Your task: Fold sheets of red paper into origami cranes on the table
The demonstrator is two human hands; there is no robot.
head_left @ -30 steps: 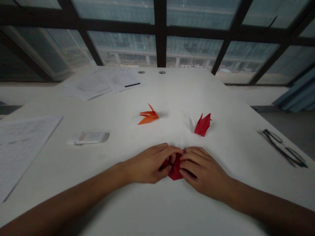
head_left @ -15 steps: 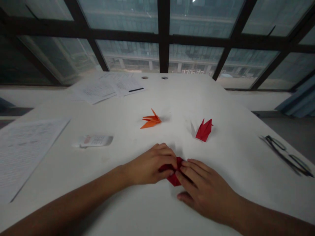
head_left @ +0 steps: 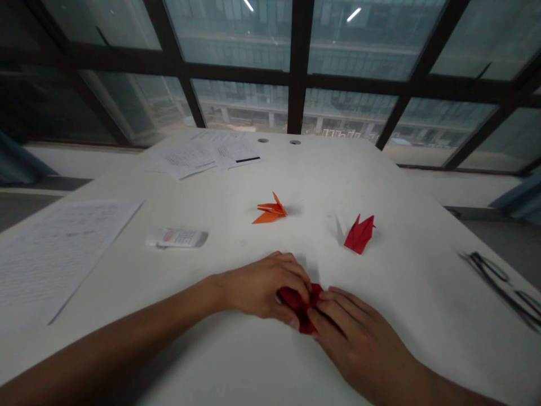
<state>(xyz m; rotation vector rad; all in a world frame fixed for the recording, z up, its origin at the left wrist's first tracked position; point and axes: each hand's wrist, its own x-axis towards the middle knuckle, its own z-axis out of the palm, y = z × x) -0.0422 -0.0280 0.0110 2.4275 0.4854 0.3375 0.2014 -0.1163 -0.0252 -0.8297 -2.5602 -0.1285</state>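
Observation:
A dark red folded paper [head_left: 301,304] lies on the white table [head_left: 236,361] close in front of me, mostly covered by both hands. My left hand [head_left: 264,286] curls over its left side, fingertips pinching the paper. My right hand [head_left: 355,338] presses on its right side with fingers together and laid along the fold. Farther back stand a finished orange paper figure [head_left: 270,210] and a finished red paper figure [head_left: 359,234], both untouched.
A small white tube [head_left: 177,238] lies to the left. Printed sheets sit at the left edge [head_left: 54,254] and at the far side [head_left: 207,152]. Black glasses [head_left: 502,285] rest at the right edge. Large windows with dark frames rise behind the table.
Both hands have shifted slightly toward me with the red paper. My right hand slid lower and to the right, its fingers flattening along the fold. The camera view has tilted a little.

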